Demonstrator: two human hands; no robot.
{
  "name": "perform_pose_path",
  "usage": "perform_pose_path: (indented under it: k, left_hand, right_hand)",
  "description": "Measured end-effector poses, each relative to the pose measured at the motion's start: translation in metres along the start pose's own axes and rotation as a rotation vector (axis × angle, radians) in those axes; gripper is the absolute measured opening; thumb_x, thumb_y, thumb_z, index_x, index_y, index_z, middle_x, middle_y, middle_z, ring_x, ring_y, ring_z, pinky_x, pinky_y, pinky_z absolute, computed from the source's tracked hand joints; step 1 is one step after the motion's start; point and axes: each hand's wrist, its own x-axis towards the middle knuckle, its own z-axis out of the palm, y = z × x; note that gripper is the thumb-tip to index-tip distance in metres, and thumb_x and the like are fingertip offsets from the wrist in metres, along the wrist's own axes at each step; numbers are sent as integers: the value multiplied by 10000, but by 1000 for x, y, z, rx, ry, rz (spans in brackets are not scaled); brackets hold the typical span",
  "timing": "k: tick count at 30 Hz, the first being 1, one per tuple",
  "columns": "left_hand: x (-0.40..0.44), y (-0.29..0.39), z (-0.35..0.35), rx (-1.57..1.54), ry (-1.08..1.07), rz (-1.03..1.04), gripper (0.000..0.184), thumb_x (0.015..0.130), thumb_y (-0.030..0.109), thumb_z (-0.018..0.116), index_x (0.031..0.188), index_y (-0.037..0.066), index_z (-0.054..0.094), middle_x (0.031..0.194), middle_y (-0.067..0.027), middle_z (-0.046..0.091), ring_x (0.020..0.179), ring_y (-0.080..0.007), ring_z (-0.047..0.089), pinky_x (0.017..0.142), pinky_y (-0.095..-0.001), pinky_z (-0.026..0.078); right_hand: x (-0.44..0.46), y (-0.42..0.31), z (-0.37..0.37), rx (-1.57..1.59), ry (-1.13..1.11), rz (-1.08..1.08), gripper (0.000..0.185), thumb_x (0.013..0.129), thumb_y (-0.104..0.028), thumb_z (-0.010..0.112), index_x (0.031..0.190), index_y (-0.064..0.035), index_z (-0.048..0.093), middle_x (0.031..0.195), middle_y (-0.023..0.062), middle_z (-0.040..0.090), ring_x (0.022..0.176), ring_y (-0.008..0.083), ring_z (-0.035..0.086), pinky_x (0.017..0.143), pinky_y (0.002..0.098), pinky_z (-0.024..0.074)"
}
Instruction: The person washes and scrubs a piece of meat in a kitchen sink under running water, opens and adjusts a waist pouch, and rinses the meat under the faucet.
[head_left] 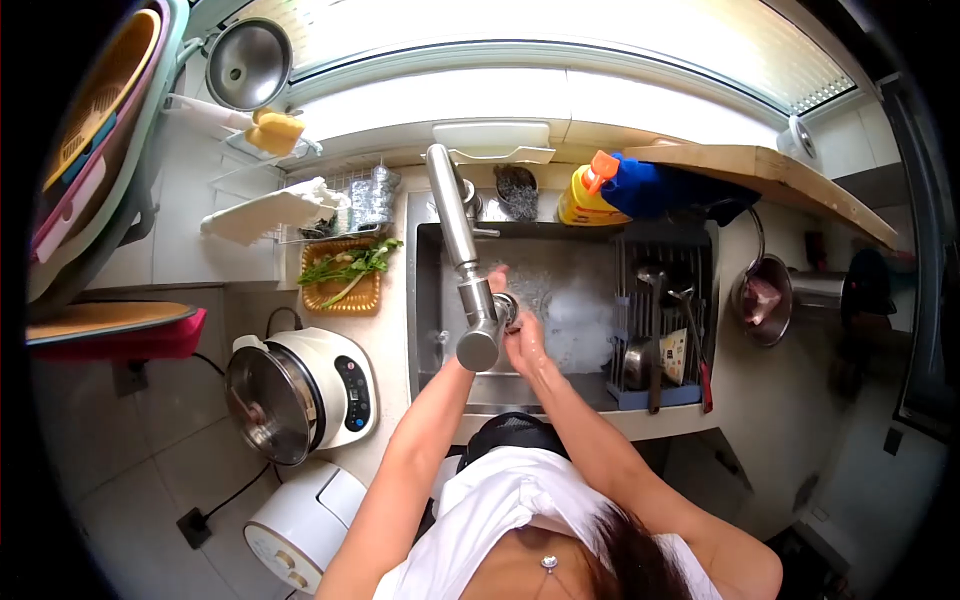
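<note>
Both my hands are over the sink (425, 300), close to the spout of the steel faucet (455, 215). My left hand (497, 278) is mostly covered by the faucet. Only its fingers show past the spout, stretched out, with nothing visible in them. Wet and bent inward, my right hand (525, 342) is just right of the faucet head, near the left hand. Its fingertips are hidden, so I cannot tell whether it holds anything. Under the hands, water and white foam (575, 320) cover the sink bottom.
A grey drying rack (622, 300) with utensils is at the sink's right. Behind stand a yellow bottle (590, 200), a blue cloth (650, 190) and a wooden board (770, 170). Leftward are a basket of greens (340, 290) and a white cooker (335, 385). A bowl with meat (762, 300) sits right.
</note>
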Motion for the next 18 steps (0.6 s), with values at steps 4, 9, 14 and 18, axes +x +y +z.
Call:
perform_pose_path:
  k: [4, 9, 14, 18]
  left_hand:
    - [-57, 25, 37, 434, 68, 350, 432, 907, 352, 424, 1232, 68, 449, 1145, -162, 526, 1072, -284, 494, 910, -358, 368]
    - [-47, 42, 19, 657, 37, 564, 368, 889, 299, 447, 1151, 45, 495, 1109, -109, 553, 1085, -247, 497, 927, -344, 363]
    - [-10, 50, -32, 427, -432, 140, 308, 826, 236, 548, 1052, 27, 533, 1017, -100, 596, 974, -188, 556, 849, -312, 425]
    - [-3, 73, -32, 35, -720, -65, 299, 770, 201, 617, 1004, 27, 554, 923, -96, 619, 858, -138, 582, 754, -277, 466]
  right_hand:
    - [52, -17, -35, 12, 29, -33, 248, 857, -280, 437, 1027, -127, 534, 1002, 24, 568, 932, 159, 542, 839, 321, 437]
    - [-7, -40, 16, 258, -177, 196, 252, 842, -230, 504, 1060, -103, 507, 1049, 35, 562, 920, 184, 547, 852, 353, 438]
    - [-18, -70, 18, -145, -319, 354, 174, 785, -35, 561, 949, -55, 506, 899, 70, 558, 762, 162, 555, 667, 277, 474]
    - [-6, -73, 22, -196, -543, 664, 118, 756, 12, 549, 784, -73, 472, 714, 43, 453, 530, 69, 381, 401, 169, 230]
